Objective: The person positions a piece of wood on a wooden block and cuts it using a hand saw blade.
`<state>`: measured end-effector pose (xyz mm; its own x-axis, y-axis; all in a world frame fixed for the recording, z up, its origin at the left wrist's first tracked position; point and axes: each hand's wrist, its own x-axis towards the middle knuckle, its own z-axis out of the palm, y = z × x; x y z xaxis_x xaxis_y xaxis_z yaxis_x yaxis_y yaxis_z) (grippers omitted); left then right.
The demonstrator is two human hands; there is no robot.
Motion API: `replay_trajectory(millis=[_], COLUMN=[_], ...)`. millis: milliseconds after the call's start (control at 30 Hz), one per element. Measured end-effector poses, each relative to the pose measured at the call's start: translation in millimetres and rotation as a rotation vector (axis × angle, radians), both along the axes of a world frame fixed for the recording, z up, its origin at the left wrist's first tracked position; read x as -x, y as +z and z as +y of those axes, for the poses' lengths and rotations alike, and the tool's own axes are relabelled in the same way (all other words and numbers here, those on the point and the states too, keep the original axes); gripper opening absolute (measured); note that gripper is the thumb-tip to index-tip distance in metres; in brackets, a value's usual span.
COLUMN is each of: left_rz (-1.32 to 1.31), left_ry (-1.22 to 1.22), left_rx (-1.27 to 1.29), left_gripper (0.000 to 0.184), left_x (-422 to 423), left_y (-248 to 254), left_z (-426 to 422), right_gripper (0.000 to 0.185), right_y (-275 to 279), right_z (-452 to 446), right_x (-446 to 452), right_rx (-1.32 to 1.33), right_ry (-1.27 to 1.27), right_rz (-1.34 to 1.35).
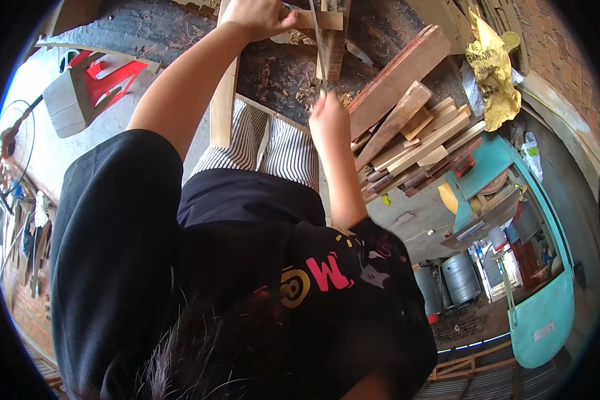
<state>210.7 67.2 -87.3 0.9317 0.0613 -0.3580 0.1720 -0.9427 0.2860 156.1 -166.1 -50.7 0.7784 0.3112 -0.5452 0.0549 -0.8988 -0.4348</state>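
Observation:
My left hand (255,19) is closed over one end of a short wooden strip (328,21) at the top of the head view, pressing it on the dark workbench (267,75). My right hand (330,120) is wrapped round the near end of a thin metal-bladed hand tool (318,41). Its long narrow blade is seen edge-on and crosses the strip to the right of my left hand; whether it is a saw or a file cannot be made out. Beneath the strip lies a thicker wooden bar (335,50). Wood shavings are scattered around it.
Thick planks (401,73) and a pile of cut wood pieces (427,143) lie at right. Beyond them are a yellow bag (492,77) and a turquoise machine (543,320). A pale board (225,107) juts toward my lap. A red stool (117,77) and a fan (17,143) stand left.

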Motion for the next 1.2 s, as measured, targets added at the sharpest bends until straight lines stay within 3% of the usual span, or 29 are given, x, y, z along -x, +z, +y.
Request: replay_trajectory(millis=[133, 233, 300, 400, 500, 633, 700, 800, 867, 967, 1067, 1200], left_rz=[0.045, -0.016, -0.023, -0.051, -0.049, -0.025, -0.026, -0.002, 0.023, -0.032, -0.071, -0.059], left_ry=[0.014, -0.008, -0.007, -0.008, 0.002, 0.024, 0.014, 0.008, 0.001, -0.008, 0.004, 0.012], left_rx=[0.012, 0.014, 0.013, 0.015, 0.035, 0.048, 0.045, 0.036, 0.035, 0.053, 0.059, 0.075], left_gripper=[0.057, 0.056, 0.056, 0.055, 0.055, 0.056, 0.056, 0.056, 0.056, 0.056, 0.056, 0.056], left_x=[2, 1, 3, 2, 1, 5, 3, 0, 1, 5, 3, 3], left_y=[-1, -4, -4, -3, -1, -3, -2, 4, 6, -2, -6, -4], left_z=[0, 0, -2, 0, 1, 2, 2, 2, 1, 0, 3, 2], right_gripper=[0.025, 0.026, 0.024, 0.025, 0.022, 0.024, 0.024, 0.024, 0.023, 0.023, 0.023, 0.023], right_y=[12, -11, -30, -23, 6, 12, 9, -19, -26, 0, 10, 0], right_z=[-4, 31, 57, 54, 23, 6, 27, 54, 60, 34, -1, 21], right_x=[3, -27, -44, -41, -13, 10, -12, -40, -44, -18, 18, 1], right_rx=[0.089, -0.083, -0.142, -0.131, -0.011, 0.058, 0.024, -0.049, -0.068, 0.034, 0.156, 0.069], right_ry=[-0.003, -0.017, 0.059, 0.056, -0.076, 0.080, -0.094, -0.023, 0.078, -0.052, 0.037, -0.011], right_rz=[0.015, 0.025, -0.214, -0.221, 0.109, -0.090, 0.141, 0.010, -0.224, 0.039, -0.018, 0.011])
